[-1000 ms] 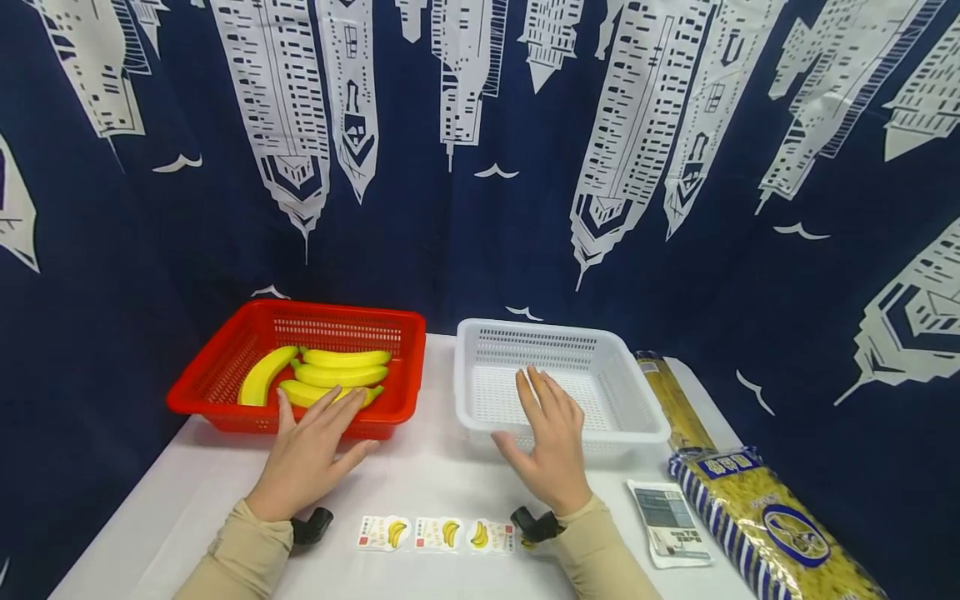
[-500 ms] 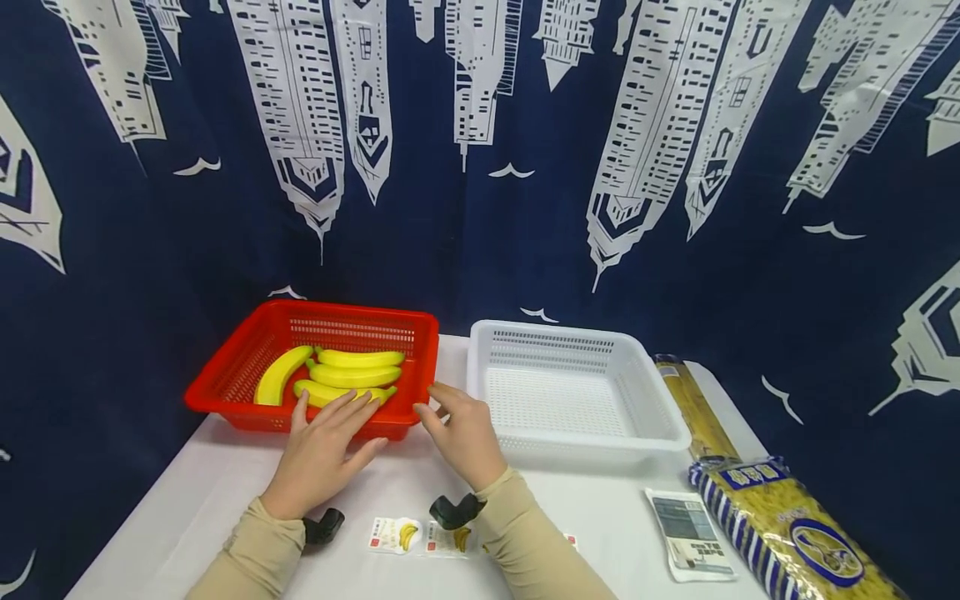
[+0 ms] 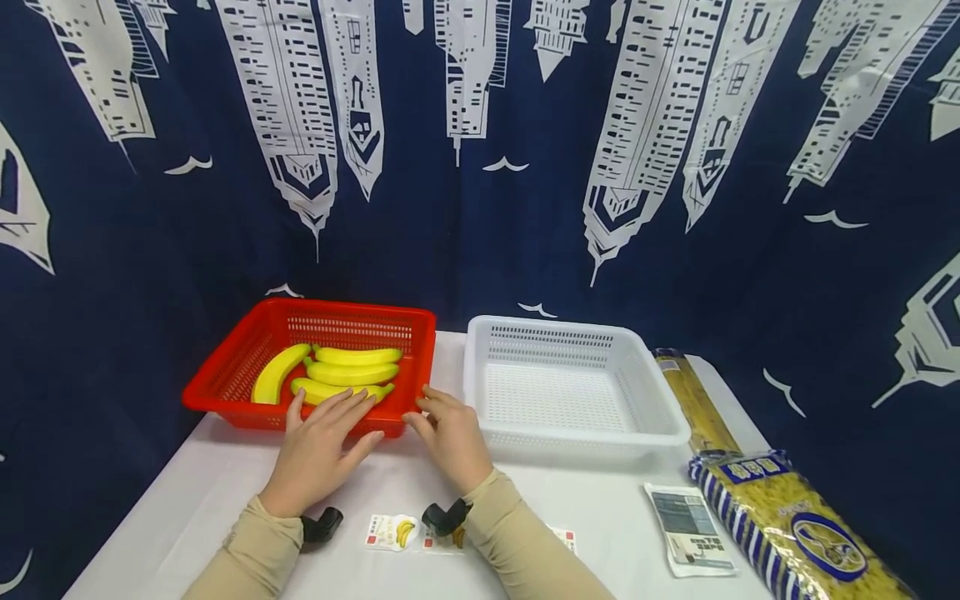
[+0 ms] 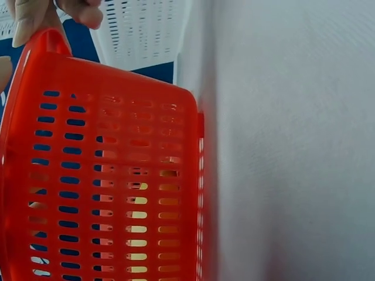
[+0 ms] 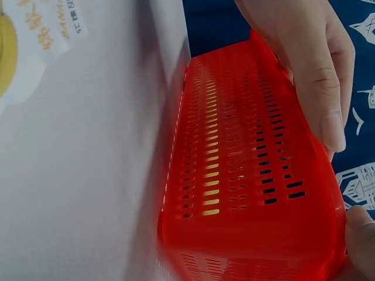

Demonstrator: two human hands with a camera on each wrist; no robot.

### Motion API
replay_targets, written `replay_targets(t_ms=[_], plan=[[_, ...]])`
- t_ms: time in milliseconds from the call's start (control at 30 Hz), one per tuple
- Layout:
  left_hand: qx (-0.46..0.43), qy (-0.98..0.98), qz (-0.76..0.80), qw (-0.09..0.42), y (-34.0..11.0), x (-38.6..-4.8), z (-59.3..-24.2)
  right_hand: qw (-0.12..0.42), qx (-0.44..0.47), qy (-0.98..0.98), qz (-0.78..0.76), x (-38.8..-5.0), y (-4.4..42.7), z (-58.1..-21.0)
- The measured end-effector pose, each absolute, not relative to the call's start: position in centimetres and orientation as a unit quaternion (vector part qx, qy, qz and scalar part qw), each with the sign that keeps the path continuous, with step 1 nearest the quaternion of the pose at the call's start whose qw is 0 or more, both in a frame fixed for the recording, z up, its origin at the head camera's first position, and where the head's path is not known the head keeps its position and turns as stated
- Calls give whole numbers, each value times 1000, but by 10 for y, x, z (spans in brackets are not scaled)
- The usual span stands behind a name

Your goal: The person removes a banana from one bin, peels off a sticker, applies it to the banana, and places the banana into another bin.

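Several yellow bananas lie in the red basket on the left. The left hand reaches over its front rim with spread, fairly straight fingers, whose tips are near the closest banana. At the front right corner, the right hand holds the rim between thumb and fingers. The left wrist view shows the red wall with right-hand fingers at its corner. In the right wrist view, the left hand lies along the rim, and the right thumb is at the corner.
A white basket stands right of the red one. Farther right are a long yellow package, a striped bag and a small flat packet. Banana cards lie in front, partly behind the right wrist. A dark curtain hangs behind.
The right hand has moved left from in front of the white basket to the red basket's corner and taken its rim. The left hand has stayed nearly in place at the red basket.
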State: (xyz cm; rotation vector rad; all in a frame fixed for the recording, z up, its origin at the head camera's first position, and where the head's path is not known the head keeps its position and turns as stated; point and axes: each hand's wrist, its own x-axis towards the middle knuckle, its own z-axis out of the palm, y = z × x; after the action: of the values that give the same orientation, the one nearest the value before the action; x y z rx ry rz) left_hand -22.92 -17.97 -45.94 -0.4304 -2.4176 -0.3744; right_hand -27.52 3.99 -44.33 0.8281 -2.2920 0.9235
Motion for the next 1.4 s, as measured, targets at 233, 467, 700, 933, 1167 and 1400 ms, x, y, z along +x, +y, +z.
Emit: replay_targets(t_ms=[233, 467, 700, 933, 1167, 1400], plan=[[-138, -911, -178, 345, -178, -231, -455, 282, 309, -846, 329, -275, 39, -444], [-60, -922, -268, 273, -199, -239, -419, 276, 310, -850, 325, -275, 35, -445], [2, -937, -293, 189, -252, -269, -375, 276, 306, -851, 325, -274, 33, -447], [52, -950, -281, 127, -294, -302, -357, 285, 305, -852, 317, -273, 34, -447], [104, -954, -278, 49, -321, -317, -367, 285, 306, -852, 314, -275, 34, -449], [119, -959, -257, -4, -331, -321, -373, 284, 306, -850, 320, -275, 34, -448]])
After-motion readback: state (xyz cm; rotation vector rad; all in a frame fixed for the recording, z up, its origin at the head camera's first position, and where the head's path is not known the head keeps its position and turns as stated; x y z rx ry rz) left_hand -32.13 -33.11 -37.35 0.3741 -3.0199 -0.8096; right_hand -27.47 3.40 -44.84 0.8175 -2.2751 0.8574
